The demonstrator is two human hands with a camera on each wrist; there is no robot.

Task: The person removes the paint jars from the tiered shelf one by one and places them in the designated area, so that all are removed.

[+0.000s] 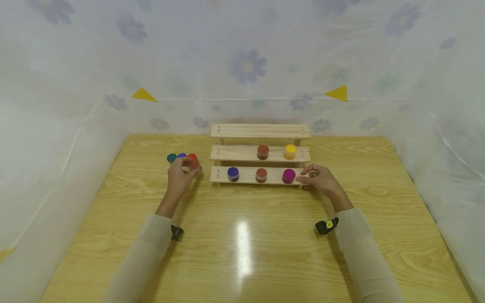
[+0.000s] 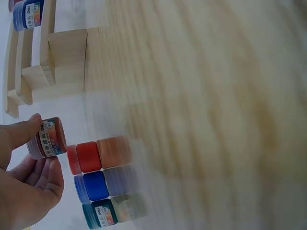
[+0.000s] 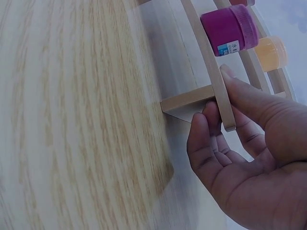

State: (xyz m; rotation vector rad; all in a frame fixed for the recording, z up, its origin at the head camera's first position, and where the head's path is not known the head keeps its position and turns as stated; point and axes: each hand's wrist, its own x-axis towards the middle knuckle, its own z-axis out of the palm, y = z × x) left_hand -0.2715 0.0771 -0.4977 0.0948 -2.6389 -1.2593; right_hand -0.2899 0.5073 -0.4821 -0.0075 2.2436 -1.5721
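My left hand [image 1: 181, 176] pinches a small reddish-brown paint jar [image 2: 50, 138] between thumb and fingers, lifted off the table. Just beyond it stand a red jar [image 2: 88, 157], a blue jar [image 2: 96, 185] and a teal jar [image 2: 104, 213], side by side. A three-tier wooden rack [image 1: 250, 131] is at the middle back. At the right end of its lowest plank, my right hand [image 1: 321, 180] grips the wood, thumb on top and fingers curled below. Nearest to that thumb is a magenta jar [image 3: 225, 31] on the same plank.
The lowest plank also bears a dark blue jar [image 1: 233, 174] and a brown jar [image 1: 261, 175]. On the middle plank are another brown jar [image 1: 262, 152] and a yellow jar [image 1: 290, 152]. Flower-printed sheeting [image 1: 248, 67] encloses the wooden table [image 1: 280, 252] at the back and sides.
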